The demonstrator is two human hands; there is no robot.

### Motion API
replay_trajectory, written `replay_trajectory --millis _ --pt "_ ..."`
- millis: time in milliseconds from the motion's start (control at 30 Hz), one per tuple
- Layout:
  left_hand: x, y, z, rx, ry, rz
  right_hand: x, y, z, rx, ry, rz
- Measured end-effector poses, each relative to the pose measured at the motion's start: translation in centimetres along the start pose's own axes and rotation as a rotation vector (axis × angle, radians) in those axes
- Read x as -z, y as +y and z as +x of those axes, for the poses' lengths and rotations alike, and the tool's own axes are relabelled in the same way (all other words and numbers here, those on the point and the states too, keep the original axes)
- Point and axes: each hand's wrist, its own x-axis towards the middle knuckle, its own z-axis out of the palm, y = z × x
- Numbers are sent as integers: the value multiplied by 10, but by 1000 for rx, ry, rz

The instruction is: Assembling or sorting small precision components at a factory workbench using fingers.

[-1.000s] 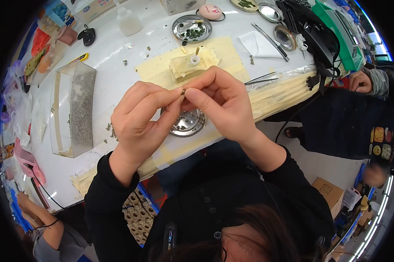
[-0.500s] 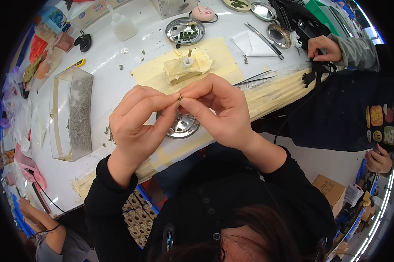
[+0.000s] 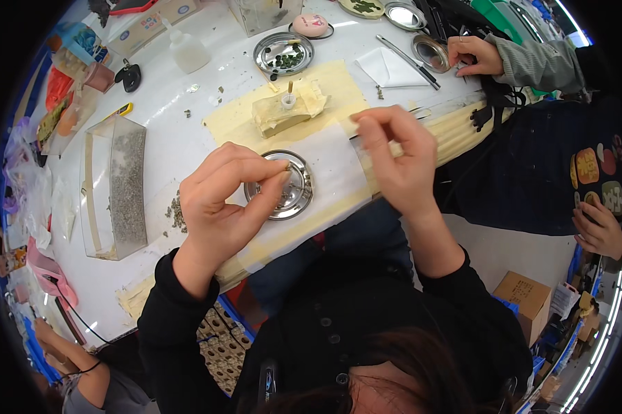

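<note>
My left hand point(image 3: 221, 200) is closed in a pinch, with a tiny greenish-brown piece point(image 3: 287, 166) at its thumb and fingertip, too small to name. Below that pinch, partly hidden by the hand, is a round shiny metal dish point(image 3: 304, 201) holding small bits. My right hand point(image 3: 404, 159) is in the air to the right, slightly blurred, its fingers loosely bent and nothing visible in them. Thin dark tools point(image 3: 421, 110) lie partly hidden behind it. Beyond the dish sits a block wrapped in yellowish tape point(image 3: 273, 119), with a small white cup and short stick on top.
A clear box of grey granules point(image 3: 128, 186) stands left, loose grains point(image 3: 176, 214) beside it. Further back are a metal plate of dark green pieces point(image 3: 283, 55), a squeeze bottle point(image 3: 189, 52) and a pen point(image 3: 407, 62). A co-worker's hand point(image 3: 476, 56) is at the right.
My hands have come apart: the right has moved right, away from the pinch, while the left keeps hold of the tiny piece. The co-worker's hand has shifted left.
</note>
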Motion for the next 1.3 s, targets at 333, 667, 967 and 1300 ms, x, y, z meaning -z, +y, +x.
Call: replay_trajectory --millis 333,667,967,1300 --pt "0 8 1 -103 23 158 -12 -19 -12 -131 -270 385" --pt "-2 5 2 -139 54 181 -34 -27 -15 -265 -330 660" --pt "-2 5 3 -147 20 148 -30 -25 -9 -421 -425 829" --pt "0 2 4 -153 11 85 -32 -22 -11 -629 -515 1130"
